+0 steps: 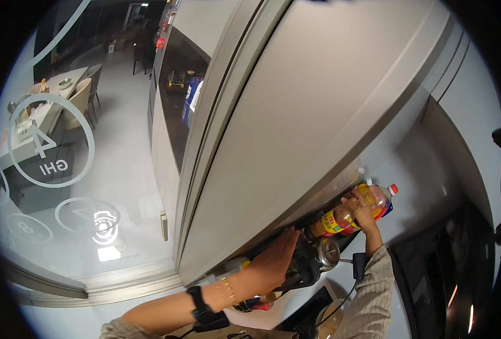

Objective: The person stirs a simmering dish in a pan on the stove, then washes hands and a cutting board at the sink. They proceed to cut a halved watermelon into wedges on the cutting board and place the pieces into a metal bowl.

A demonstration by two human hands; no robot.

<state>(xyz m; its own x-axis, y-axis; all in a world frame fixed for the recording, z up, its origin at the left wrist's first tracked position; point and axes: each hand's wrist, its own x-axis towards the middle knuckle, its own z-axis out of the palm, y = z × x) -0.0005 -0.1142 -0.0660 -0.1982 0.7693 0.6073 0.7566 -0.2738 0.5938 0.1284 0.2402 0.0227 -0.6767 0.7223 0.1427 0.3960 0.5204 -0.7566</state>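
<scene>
My left hand [272, 265] reaches in from the lower left, fingers straight and close together, beside a dark container [304, 265]. Its palm side is turned away, so contact is hard to see. A gold bracelet and a black strap circle that wrist. Farther right, my right hand [362, 212] has its fingers bent around a clear bottle with amber contents [365, 194] among a row of bottles. Just left of it leans a yellow-labelled plastic bottle [331, 221]. A red-capped bottle [386, 193] stands beyond the hand. Nearer me is a glass jar with a metallic look [329, 253].
A tall beige panel [301, 106] rises close along the bottles' left side. Under my left wrist stands a dark bottle [252, 304]. A black glossy cooktop-like surface [443, 271] lies right. Through a glass door [123, 169] appear a dining table [70, 78] and chairs.
</scene>
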